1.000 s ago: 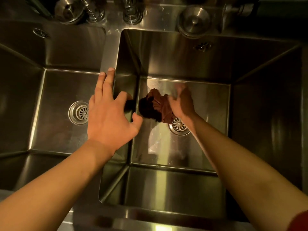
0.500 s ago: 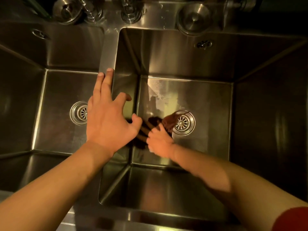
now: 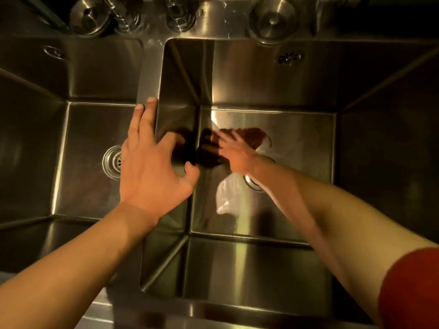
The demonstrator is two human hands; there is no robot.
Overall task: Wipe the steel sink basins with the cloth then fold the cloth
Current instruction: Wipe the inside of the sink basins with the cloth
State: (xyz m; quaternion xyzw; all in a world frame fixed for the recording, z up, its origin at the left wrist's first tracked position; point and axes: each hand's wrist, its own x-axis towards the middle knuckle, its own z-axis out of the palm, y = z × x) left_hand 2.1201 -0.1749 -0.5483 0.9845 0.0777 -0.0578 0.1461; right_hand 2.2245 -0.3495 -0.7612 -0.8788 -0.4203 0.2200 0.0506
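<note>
Cloth (image 3: 253,137) down on the floor of the right basin (image 3: 297,148), dark red, bunched, toward the back left corner and just behind the drain (image 3: 255,182). Right hand (image 3: 237,153) on top of it – fingers spread and blurred, pressing flat rather than curling round as far as can be seen. Right forearm over most of that drain. Pale streak on the steel (image 3: 226,198) in front of the hand, beside the drain.

Left hand (image 3: 152,167) resting on the divider (image 3: 148,74) between the two basins – fingers straight and splayed wide, holding nothing, thumb out over the right basin. Left basin (image 3: 88,162) with its own drain (image 3: 112,161) partly behind that hand. Tap bases (image 3: 177,19) and round steel fittings along the back ledge. Red sleeve (image 3: 411,288) at the lower right edge.
</note>
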